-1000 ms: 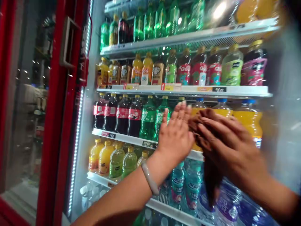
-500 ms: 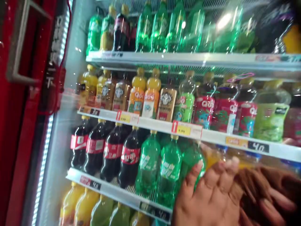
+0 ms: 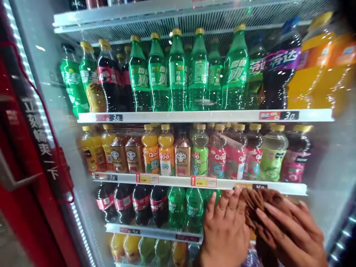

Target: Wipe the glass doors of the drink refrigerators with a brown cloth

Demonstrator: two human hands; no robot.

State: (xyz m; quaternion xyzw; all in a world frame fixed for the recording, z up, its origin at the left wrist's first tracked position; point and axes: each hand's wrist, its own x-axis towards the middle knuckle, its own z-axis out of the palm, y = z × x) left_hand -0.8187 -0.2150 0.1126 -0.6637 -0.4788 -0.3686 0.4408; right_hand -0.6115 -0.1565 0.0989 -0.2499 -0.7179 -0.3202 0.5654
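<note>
My left hand [image 3: 226, 226] is raised at the lower right, its back toward me. Its fingers are stretched upward and lie flat, beside a bunched brown cloth [image 3: 253, 200]. Further right, my right hand [image 3: 297, 226] presses its fingers over the cloth, which hangs in folds below them. Both hands are in front of a lit drinks cooler and hide part of its lower shelves. Behind my left fingers stand green bottles [image 3: 194, 207]. Faint glints suggest a glass pane between the hands and the bottles, though contact with it is hard to make out.
Green soda bottles [image 3: 178, 74] and orange drink bottles [image 3: 308, 81] fill the upper shelf. Small juice bottles [image 3: 151, 148] line the middle shelf [image 3: 167, 180]. Cola bottles [image 3: 139, 204] stand below. A red frame with a metal handle [image 3: 19, 181] is at the left.
My view has levelled and shifted, showing more of the upper shelves and the cooler's right side. Both hands and the brown cloth now show more fully and sharply.
</note>
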